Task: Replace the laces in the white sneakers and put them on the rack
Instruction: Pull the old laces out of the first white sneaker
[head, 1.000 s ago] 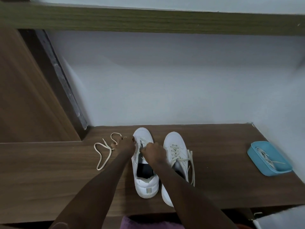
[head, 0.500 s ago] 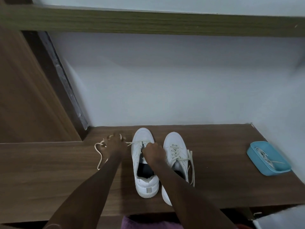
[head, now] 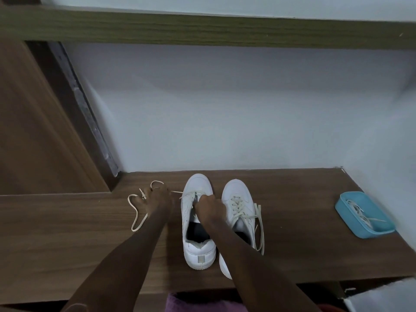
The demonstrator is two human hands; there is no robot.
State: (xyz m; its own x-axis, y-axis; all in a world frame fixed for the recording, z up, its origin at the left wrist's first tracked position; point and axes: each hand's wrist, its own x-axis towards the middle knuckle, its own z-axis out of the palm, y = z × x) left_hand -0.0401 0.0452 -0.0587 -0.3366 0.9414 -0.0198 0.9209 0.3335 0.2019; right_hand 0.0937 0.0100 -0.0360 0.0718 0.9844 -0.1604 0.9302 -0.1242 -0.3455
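My left grip (head: pixel 157 200) had shifted leftward, clamped on the lace (head: pixel 134 221) to draw it through; right grip (head: pixel 210 207) clamped the sneaker (head: pixel 198 253) steady.

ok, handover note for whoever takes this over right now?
Left hand: grips the loose lace, drawn out beside the left sneaker.
Right hand: pinches the left sneaker at its eyelets.
Done: right sneaker laced, ends untied.
To do: finish lacing the left sneaker, tie both, rack them.
Blue tray holds another lace.
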